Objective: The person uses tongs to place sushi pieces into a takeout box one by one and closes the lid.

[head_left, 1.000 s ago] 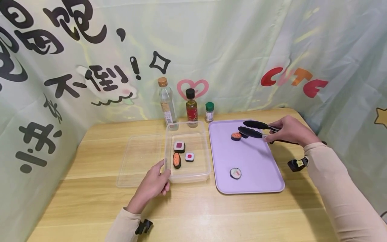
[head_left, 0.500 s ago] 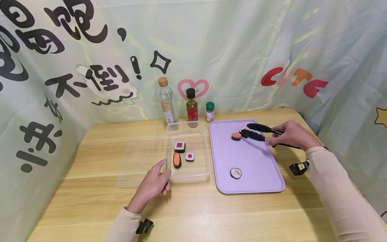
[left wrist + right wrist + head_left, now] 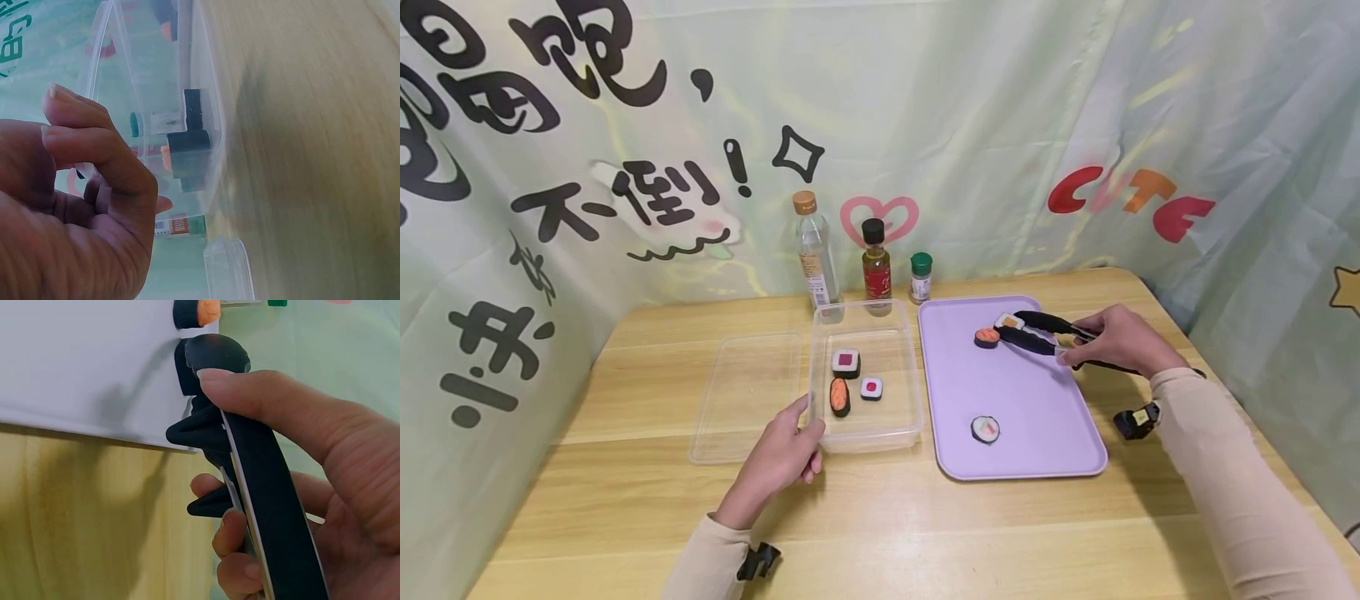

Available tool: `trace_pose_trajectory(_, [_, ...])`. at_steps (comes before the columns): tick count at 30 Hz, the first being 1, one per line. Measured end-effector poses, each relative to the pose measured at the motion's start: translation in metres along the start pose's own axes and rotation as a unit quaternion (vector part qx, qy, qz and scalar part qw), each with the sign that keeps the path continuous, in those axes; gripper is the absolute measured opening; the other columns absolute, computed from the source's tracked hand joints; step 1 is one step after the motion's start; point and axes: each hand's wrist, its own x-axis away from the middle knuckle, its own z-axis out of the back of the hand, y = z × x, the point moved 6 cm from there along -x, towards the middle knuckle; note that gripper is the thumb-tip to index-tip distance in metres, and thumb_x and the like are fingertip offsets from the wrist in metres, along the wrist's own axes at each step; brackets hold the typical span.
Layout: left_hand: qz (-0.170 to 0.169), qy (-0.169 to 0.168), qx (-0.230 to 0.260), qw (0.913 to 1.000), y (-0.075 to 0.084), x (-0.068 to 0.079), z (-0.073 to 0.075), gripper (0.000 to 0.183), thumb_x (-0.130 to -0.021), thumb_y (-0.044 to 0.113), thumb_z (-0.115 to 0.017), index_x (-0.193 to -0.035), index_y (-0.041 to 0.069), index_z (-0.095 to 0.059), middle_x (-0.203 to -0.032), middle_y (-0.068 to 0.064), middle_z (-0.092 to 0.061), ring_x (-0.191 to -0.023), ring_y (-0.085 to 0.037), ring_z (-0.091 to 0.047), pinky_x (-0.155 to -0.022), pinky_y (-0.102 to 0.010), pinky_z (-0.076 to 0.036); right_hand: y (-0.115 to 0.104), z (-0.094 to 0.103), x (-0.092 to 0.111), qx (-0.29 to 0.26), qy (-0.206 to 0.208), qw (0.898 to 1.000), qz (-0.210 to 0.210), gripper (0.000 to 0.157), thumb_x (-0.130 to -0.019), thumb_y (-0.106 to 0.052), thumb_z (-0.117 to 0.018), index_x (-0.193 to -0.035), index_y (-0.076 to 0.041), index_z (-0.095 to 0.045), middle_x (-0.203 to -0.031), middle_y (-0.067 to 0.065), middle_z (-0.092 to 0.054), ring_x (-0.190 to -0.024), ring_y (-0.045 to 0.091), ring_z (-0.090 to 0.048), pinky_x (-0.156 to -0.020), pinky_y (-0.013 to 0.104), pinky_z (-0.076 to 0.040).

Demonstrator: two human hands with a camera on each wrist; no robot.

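Note:
My right hand (image 3: 1116,340) grips black-handled tongs (image 3: 1034,341) over the far part of a lilac tray (image 3: 1022,387). The tong tips stand on either side of a white sushi piece with an orange centre (image 3: 1009,321), partly hidden by them. Beside it sits an orange-topped sushi (image 3: 987,337); a round sushi roll (image 3: 985,429) lies nearer the front. My left hand (image 3: 778,454) holds the near left edge of a clear plastic box (image 3: 898,437), thumb at the rim. Inside are a square roll (image 3: 846,362), a smaller red-centred roll (image 3: 871,388) and an orange-topped sushi (image 3: 839,397).
A clear lid (image 3: 745,400) lies on the wooden table (image 3: 865,525) left of the box. Behind the box stand a tall clear bottle (image 3: 815,258) and a dark-capped bottle (image 3: 876,271). A green-capped shaker (image 3: 921,277) is near the tray's back corner, before a printed curtain (image 3: 970,125).
The tongs have drawn back slightly to the right and lower, and their tips now sit about the orange-centred piece, which shows more. My left hand and the box have stayed put.

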Motion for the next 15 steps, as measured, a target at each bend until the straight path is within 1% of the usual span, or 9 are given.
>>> trace_pose_trajectory(4, [-0.002, 0.001, -0.003, 1.0000, -0.0001, -0.0001, 0.0006, 0.063, -0.102, 0.014, -0.043, -0.161, 0.005, -0.024, -0.055, -0.009, -0.057, -0.040, -0.015, -0.049, -0.037, -0.024, -0.037, 0.0013, -0.0034, -0.0015, 0.005, 0.003, 1.000, -0.006, 0.091, -0.072, -0.041, -0.091, -0.135, 0.013, -0.056, -0.120, 0.028, -0.066, -0.092, 0.028, -0.055, -0.077, 0.037, -0.049])
trace_pose_trajectory(9, [-0.001, 0.001, -0.004, 1.0000, -0.0004, 0.0000, 0.0006, 0.063, -0.101, 0.014, -0.044, -0.161, 0.005, -0.023, -0.055, -0.009, -0.057, -0.040, -0.015, -0.049, -0.037, -0.024, -0.036, 0.0006, -0.0052, -0.0024, 0.005, 0.007, 1.000, -0.006, 0.091, -0.071, -0.041, -0.091, -0.135, 0.013, -0.056, -0.118, 0.028, -0.067, -0.091, 0.029, -0.055, -0.078, 0.038, -0.048])
trace_pose_trajectory(15, [-0.001, -0.002, -0.001, 1.0000, -0.0002, -0.0001, 0.0001, 0.063, -0.101, 0.014, -0.044, -0.161, 0.006, -0.025, -0.056, -0.009, -0.057, -0.040, -0.016, -0.049, -0.037, -0.024, -0.036, -0.0003, -0.0051, -0.0017, 0.001, 0.008, 1.000, -0.006, 0.091, -0.072, -0.041, -0.091, -0.135, 0.013, -0.056, -0.124, 0.032, -0.063, -0.094, 0.030, -0.057, -0.082, 0.043, -0.050])
